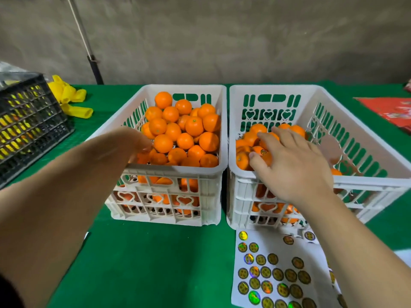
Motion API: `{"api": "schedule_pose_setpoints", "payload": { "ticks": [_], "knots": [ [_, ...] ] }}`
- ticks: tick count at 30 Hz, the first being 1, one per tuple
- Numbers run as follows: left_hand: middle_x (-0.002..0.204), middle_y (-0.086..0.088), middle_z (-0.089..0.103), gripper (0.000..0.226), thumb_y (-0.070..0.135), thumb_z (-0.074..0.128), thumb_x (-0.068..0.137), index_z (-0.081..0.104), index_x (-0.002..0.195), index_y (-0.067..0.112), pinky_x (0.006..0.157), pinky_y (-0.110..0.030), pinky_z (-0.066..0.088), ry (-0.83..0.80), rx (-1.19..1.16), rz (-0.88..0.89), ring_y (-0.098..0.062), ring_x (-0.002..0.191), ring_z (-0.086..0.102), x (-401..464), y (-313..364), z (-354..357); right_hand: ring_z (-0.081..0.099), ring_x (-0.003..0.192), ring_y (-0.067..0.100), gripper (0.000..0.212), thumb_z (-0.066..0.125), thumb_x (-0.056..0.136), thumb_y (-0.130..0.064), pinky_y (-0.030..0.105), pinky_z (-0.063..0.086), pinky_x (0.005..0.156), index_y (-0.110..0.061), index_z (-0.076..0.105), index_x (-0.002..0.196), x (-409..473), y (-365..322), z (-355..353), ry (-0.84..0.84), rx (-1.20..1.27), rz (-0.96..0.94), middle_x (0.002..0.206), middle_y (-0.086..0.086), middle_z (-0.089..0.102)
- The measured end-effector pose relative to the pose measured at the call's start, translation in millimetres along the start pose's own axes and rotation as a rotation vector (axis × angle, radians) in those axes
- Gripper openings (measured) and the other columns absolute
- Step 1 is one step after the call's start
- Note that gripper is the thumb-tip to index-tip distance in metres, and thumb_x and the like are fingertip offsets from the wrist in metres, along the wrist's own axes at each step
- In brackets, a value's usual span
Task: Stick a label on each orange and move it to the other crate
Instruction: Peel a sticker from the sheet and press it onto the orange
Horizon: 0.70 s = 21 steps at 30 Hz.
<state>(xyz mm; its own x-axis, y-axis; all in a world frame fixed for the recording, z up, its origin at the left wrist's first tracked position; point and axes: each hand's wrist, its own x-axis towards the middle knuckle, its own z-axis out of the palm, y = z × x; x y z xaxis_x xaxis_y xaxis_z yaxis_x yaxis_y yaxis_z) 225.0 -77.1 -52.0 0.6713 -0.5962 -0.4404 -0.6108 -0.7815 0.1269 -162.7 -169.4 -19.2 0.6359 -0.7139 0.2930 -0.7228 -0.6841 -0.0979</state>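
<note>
The left white crate [178, 168] is piled high with oranges [194, 126]. The right white crate [364, 182] holds a lower layer of oranges [258, 129]; one of them [260, 150] shows a round label. My left hand [131, 141] is blurred and reaches over the left crate's near left corner, fingertips down at the oranges, with nothing seen in its grip. My right hand [293, 161] lies palm down over the right crate's oranges with fingers spread and the thumb against one orange. A white sheet of round holographic labels [273, 272] lies in front of the right crate.
A green cloth [155, 263] covers the table. A black crate [29, 127] stands at the left edge with yellow foam nets [69, 98] beside it. Red packaging [391, 110] lies at the far right. A pole [89, 50] leans on the wall behind.
</note>
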Motion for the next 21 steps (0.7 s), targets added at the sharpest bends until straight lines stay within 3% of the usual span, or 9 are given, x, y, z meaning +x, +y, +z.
{"api": "schedule_pose_setpoints", "payload": {
  "ticks": [2, 4, 6, 9, 11, 13, 15, 17, 21],
  "knots": [
    [0.121, -0.020, 0.063, 0.033, 0.018, 0.058, 0.106, 0.052, 0.130, -0.004, 0.092, -0.049, 0.054, 0.031, 0.059, 0.043, -0.034, 0.097, 0.064, -13.2, -1.3, -8.0, 0.024, 0.150, 0.021, 0.068, 0.014, 0.093, -0.068, 0.047, 0.030, 0.116, -0.040, 0.033, 0.153, 0.3, 0.1, 0.4, 0.004, 0.003, 0.005, 0.164, -0.007, 0.028],
    [0.120, -0.010, 0.062, 0.062, 0.029, 0.082, 0.091, 0.048, 0.138, 0.008, 0.093, -0.048, 0.057, 0.182, 0.075, 0.199, -0.030, 0.103, 0.064, -23.9, -2.3, -24.7, 0.027, 0.147, 0.022, 0.067, 0.016, 0.093, -0.067, 0.047, 0.032, 0.113, -0.039, 0.036, 0.152, 0.2, 0.0, 0.7, 0.013, 0.014, 0.009, 0.161, -0.007, 0.031],
    [0.124, -0.005, 0.059, 0.076, 0.036, 0.091, 0.080, 0.046, 0.138, 0.018, 0.089, -0.044, 0.053, 0.387, -0.033, 0.370, -0.028, 0.111, 0.062, -46.7, -1.0, -33.8, 0.031, 0.144, 0.024, 0.067, 0.017, 0.093, -0.065, 0.048, 0.033, 0.111, -0.039, 0.038, 0.151, -0.1, -0.9, 0.7, 0.022, 0.018, 0.011, 0.159, -0.006, 0.035],
    [0.122, 0.010, 0.054, 0.076, 0.046, 0.093, 0.073, 0.048, 0.133, 0.034, 0.081, -0.025, 0.044, 0.759, -0.329, 0.539, -0.011, 0.107, 0.056, -92.4, 14.3, -15.4, 0.036, 0.138, 0.026, 0.064, 0.021, 0.095, -0.060, 0.046, 0.034, 0.107, -0.036, 0.042, 0.150, -2.7, -2.2, 2.6, 0.074, -0.008, -0.004, 0.153, -0.003, 0.042],
    [0.117, 0.018, 0.053, 0.067, 0.050, 0.089, 0.072, 0.049, 0.126, 0.043, 0.083, -0.012, 0.042, 0.910, -0.557, 0.722, 0.005, 0.102, 0.053, -133.7, 28.4, 20.9, 0.040, 0.133, 0.026, 0.057, 0.027, 0.098, -0.056, 0.045, 0.034, 0.106, -0.032, 0.047, 0.147, -6.6, -1.7, 3.8, 0.172, -0.009, -0.045, 0.147, -0.002, 0.047],
    [0.118, 0.020, 0.049, 0.063, 0.044, 0.086, 0.077, 0.051, 0.129, 0.037, 0.086, -0.007, 0.040, 1.012, -0.657, 0.866, 0.012, 0.106, 0.051, -170.6, 43.1, 72.3, 0.043, 0.129, 0.027, 0.050, 0.036, 0.101, -0.051, 0.045, 0.033, 0.106, -0.028, 0.053, 0.142, -15.8, 0.1, 6.5, 0.303, 0.011, -0.127, 0.143, 0.000, 0.050],
    [0.132, 0.007, 0.047, 0.071, 0.029, 0.088, 0.082, 0.047, 0.139, 0.016, 0.094, -0.018, 0.045, 1.059, -0.706, 0.919, -0.006, 0.117, 0.055, -191.8, 53.8, 130.4, 0.044, 0.127, 0.028, 0.040, 0.049, 0.101, -0.042, 0.044, 0.032, 0.105, -0.024, 0.058, 0.136, -37.6, 2.3, 15.9, 0.464, 0.135, -0.207, 0.139, 0.003, 0.050],
    [0.138, -0.001, 0.046, 0.077, 0.018, 0.090, 0.081, 0.042, 0.141, 0.012, 0.095, -0.032, 0.048, 1.028, -0.769, 0.923, -0.024, 0.120, 0.056, -202.5, 58.6, 178.9, 0.044, 0.124, 0.031, 0.036, 0.061, 0.095, -0.031, 0.040, 0.030, 0.101, -0.023, 0.060, 0.131, -75.5, 4.7, 37.7, 0.548, 0.303, -0.216, 0.134, 0.008, 0.045],
    [0.136, 0.016, 0.050, 0.076, 0.045, 0.088, 0.080, 0.042, 0.139, 0.031, 0.093, -0.023, 0.050, 0.789, -0.918, 0.873, -0.007, 0.114, 0.058, -207.7, 66.5, 233.3, 0.049, 0.113, 0.034, 0.039, 0.073, 0.083, -0.024, 0.041, 0.028, 0.091, -0.019, 0.067, 0.122, -149.8, 17.5, 88.6, 0.333, 0.238, -0.151, 0.126, 0.010, 0.048]
  ]
}}
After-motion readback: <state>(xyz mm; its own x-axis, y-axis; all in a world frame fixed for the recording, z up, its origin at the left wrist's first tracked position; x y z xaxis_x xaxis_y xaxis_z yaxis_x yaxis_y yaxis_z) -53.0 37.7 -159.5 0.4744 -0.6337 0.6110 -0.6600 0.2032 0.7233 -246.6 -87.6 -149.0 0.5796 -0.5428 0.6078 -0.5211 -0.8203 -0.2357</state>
